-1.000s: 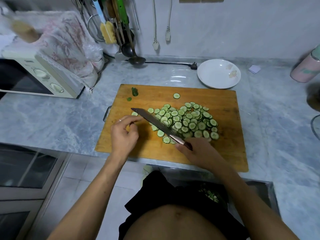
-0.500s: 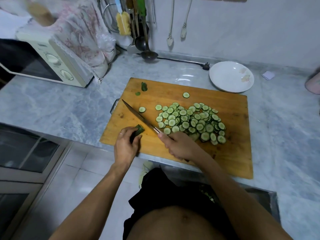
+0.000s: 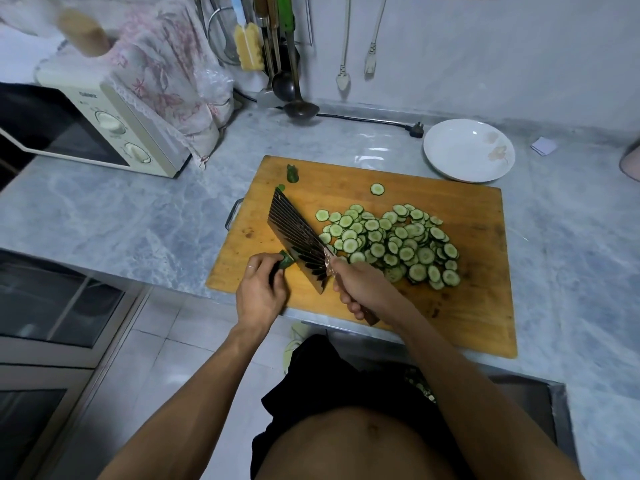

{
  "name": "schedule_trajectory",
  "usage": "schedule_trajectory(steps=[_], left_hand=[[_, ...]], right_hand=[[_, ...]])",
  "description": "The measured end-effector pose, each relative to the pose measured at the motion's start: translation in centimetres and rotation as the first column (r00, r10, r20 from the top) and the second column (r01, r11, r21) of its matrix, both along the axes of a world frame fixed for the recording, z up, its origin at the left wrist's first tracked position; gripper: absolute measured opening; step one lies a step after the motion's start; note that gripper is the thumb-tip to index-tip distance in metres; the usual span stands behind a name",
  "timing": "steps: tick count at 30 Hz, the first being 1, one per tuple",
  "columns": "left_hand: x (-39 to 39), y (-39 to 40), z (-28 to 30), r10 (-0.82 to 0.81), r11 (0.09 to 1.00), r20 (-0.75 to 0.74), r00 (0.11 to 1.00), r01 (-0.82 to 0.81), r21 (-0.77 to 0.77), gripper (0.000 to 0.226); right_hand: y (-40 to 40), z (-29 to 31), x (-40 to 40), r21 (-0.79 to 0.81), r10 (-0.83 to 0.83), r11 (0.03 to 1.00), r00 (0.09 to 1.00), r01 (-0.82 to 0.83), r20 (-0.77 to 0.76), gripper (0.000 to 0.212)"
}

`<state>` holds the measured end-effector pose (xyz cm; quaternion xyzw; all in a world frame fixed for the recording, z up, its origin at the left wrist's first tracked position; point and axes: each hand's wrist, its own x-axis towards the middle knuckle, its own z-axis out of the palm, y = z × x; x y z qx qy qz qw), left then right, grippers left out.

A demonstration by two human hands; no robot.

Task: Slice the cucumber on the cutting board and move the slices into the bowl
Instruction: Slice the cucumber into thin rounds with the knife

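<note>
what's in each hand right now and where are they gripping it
The right hand grips the knife by its wooden handle. The left hand pinches the small cucumber end piece between its fingertips, beside the blade.

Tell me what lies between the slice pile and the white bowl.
Only bare wooden cutting board, head view, between the pile of cucumber slices and the round white bowl.
</note>
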<state>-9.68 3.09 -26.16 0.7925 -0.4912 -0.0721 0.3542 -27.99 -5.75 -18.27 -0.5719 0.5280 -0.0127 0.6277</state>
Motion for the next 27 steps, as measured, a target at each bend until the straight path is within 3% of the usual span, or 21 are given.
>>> schedule_trajectory(steps=[3,6,8,14,19,27], left_hand=[[0.3,0.1,0.0,-0.049,0.999,0.065,0.997,0.049,-0.008,0.034],[0.5,0.1,-0.2,-0.081,0.997,0.129,0.988,0.077,0.029,0.038],[0.5,0.1,-0.3,-0.100,0.995,0.150,0.984,0.095,0.041,0.031],[0.2,-0.2,-0.3,-0.071,0.997,0.126,0.989,0.068,0.031,0.027],[0.2,-0.1,-0.2,-0.092,0.996,0.098,0.991,0.092,0.002,0.040],[0.3,-0.1,-0.8,-0.058,0.998,0.003,0.998,0.058,-0.006,0.034]], right_hand=[[1.0,-0.1,0.3,-0.184,0.080,0.979,0.996,-0.088,-0.051,0.061],[1.9,0.6,0.3,-0.409,0.229,0.875,0.966,-0.260,-0.124,0.060],[2.4,1.1,0.1,-0.475,0.275,0.821,0.949,-0.316,-0.155,0.057],[4.2,2.3,-0.7,-0.548,0.313,0.756,0.933,-0.358,-0.178,0.055],[5.3,2.9,-1.4,-0.527,0.292,0.776,0.938,-0.347,-0.188,0.053],[5.5,2.8,-1.3,-0.482,0.274,0.819,0.950,-0.311,-0.148,0.056]])
